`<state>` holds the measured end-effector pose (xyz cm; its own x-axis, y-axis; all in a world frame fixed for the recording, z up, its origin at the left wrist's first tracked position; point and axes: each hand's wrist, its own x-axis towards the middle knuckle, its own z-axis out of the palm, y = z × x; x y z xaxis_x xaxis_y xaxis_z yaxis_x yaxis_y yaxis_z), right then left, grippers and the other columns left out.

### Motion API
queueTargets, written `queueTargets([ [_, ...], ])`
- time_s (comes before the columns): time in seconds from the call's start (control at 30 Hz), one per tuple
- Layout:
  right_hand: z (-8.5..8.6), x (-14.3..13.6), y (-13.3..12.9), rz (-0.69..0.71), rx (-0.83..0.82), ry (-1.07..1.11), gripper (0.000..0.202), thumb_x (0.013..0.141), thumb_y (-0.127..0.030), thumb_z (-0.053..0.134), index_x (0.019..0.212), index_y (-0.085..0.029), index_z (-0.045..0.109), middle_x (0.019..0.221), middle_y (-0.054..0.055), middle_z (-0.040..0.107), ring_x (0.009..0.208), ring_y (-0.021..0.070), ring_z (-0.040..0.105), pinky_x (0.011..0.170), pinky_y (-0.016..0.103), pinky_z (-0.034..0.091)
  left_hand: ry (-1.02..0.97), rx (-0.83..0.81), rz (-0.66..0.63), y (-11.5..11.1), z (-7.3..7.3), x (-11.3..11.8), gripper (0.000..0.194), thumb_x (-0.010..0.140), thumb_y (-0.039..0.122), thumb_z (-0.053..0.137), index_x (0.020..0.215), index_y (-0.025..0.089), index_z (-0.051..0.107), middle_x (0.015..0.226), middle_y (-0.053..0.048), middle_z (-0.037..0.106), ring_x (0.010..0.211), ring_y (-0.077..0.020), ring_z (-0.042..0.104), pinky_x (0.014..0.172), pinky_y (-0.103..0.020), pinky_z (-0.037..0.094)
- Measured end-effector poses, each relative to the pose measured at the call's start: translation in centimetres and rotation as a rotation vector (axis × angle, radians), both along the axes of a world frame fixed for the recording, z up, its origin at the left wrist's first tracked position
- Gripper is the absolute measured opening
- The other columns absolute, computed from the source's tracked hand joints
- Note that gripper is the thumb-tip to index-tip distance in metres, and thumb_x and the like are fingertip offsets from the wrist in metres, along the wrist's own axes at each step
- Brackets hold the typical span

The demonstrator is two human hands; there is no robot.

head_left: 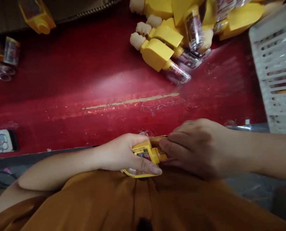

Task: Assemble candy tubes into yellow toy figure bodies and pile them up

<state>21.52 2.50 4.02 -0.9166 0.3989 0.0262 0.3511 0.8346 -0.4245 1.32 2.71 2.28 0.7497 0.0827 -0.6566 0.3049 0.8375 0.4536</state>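
Note:
Close against the body, my left hand (130, 155) is wrapped round a yellow plastic case (143, 149) with a printed, see-through front. The case lies on its side, its round neck pointing right. My right hand (193, 147) is closed at that neck, fingers pinching a small tube (162, 155) that meets it. Most of the tube is hidden by the fingers, so whether it is fully seated I cannot tell. Both hands are just off the near edge of the red table (85, 73).
Finished-looking yellow cases (157, 53) with clear printed tubes (177, 71) are heaped at the back. A white slatted basket (260, 64) stands right. Loose tubes (12, 51) and a phone (2, 141) lie left. Another yellow case (38, 16) sits by a cardboard box (73, 12).

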Motion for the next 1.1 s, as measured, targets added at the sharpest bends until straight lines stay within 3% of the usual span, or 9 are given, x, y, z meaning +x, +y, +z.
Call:
queueTargets([
  [0.17,-0.8,0.3,-1.2,0.012,0.019,0.031,0.024,0.087,-0.021,0.036,0.077,-0.013,0.057,0.062,0.003,0.050,0.051,0.0123,0.043,0.050,0.028,0.027,0.002,0.083,0.007,-1.2,-0.2,0.5,0.021,0.063,0.019,0.068,0.074,0.015,0.051,0.063,0.007,0.050,0.053,-0.0033,0.044,0.047,-0.013,0.034],
  [0.27,-0.9,0.6,-1.3,0.050,0.038,0.091,0.024,0.086,-0.018,0.035,0.075,-0.013,0.056,0.062,0.003,0.050,0.051,0.0123,0.042,0.050,0.027,0.030,0.104,0.324,-0.121,-1.5,0.3,0.6,0.025,0.063,0.031,0.069,0.075,0.016,0.052,0.064,0.005,0.052,0.057,-0.0062,0.047,0.050,-0.016,0.037],
  [0.43,-0.9,0.9,-2.1,0.091,0.219,0.168,0.029,0.086,-0.015,0.031,0.072,-0.014,0.056,0.059,0.003,0.050,0.050,0.0117,0.043,0.049,0.028,0.033,0.211,0.776,-0.339,-2.0,1.4,0.8,0.034,0.064,0.045,0.064,0.082,0.018,0.058,0.074,0.000,0.060,0.067,-0.0140,0.054,0.058,-0.022,0.042],
  [0.7,-1.5,1.2,-2.6,0.085,0.400,0.179,0.025,0.083,-0.011,0.034,0.083,-0.009,0.058,0.057,0.003,0.051,0.047,0.0122,0.044,0.046,0.028,0.028,0.287,1.139,-0.546,-1.8,1.8,1.2,0.034,0.071,0.045,0.058,0.094,0.020,0.055,0.074,-0.001,0.063,0.060,-0.0145,0.057,0.052,-0.023,0.041],
  [0.77,-1.4,1.2,-1.9,-0.050,0.327,0.099,0.021,0.085,-0.016,0.036,0.085,-0.012,0.057,0.059,0.002,0.052,0.049,0.0122,0.045,0.048,0.028,0.028,0.358,1.340,-0.575,-1.3,2.1,1.0,0.030,0.075,0.044,0.054,0.093,0.020,0.053,0.070,0.000,0.062,0.056,-0.0144,0.056,0.050,-0.023,0.040],
  [0.9,-1.4,1.6,-0.5,-0.321,-0.187,0.008,0.028,0.084,-0.041,0.045,0.095,-0.017,0.053,0.077,0.002,0.059,0.067,0.0126,0.054,0.054,0.023,0.035,0.464,1.792,-0.574,-0.2,2.3,0.2,0.026,0.080,0.037,0.047,0.099,0.020,0.051,0.090,-0.005,0.061,0.076,-0.0188,0.058,0.062,-0.027,0.043],
  [0.93,-1.5,1.7,-0.2,-0.335,-0.239,0.017,0.029,0.085,-0.042,0.045,0.096,-0.017,0.054,0.080,0.002,0.060,0.069,0.0120,0.055,0.056,0.022,0.036,0.460,1.831,-0.548,0.1,2.2,0.0,0.031,0.080,0.038,0.048,0.104,0.020,0.049,0.098,-0.007,0.060,0.084,-0.0199,0.057,0.067,-0.028,0.044],
  [1.0,-1.8,1.9,0.0,-0.342,-0.103,0.043,0.026,0.086,-0.037,0.042,0.094,-0.015,0.055,0.076,0.002,0.060,0.066,0.0119,0.054,0.056,0.023,0.036,0.446,1.787,-0.474,0.7,1.7,-0.6,0.050,0.074,0.046,0.055,0.114,0.020,0.043,0.111,-0.009,0.054,0.097,-0.0226,0.053,0.078,-0.032,0.043],
  [1.1,-2.5,1.7,0.0,-0.333,0.299,0.089,0.025,0.085,-0.034,0.045,0.091,-0.013,0.057,0.065,0.002,0.056,0.060,0.0129,0.049,0.056,0.026,0.032,0.440,1.411,-0.390,2.0,0.9,-1.2,0.073,0.062,0.055,0.062,0.120,0.020,0.037,0.114,-0.010,0.053,0.098,-0.0242,0.052,0.078,-0.033,0.043],
])
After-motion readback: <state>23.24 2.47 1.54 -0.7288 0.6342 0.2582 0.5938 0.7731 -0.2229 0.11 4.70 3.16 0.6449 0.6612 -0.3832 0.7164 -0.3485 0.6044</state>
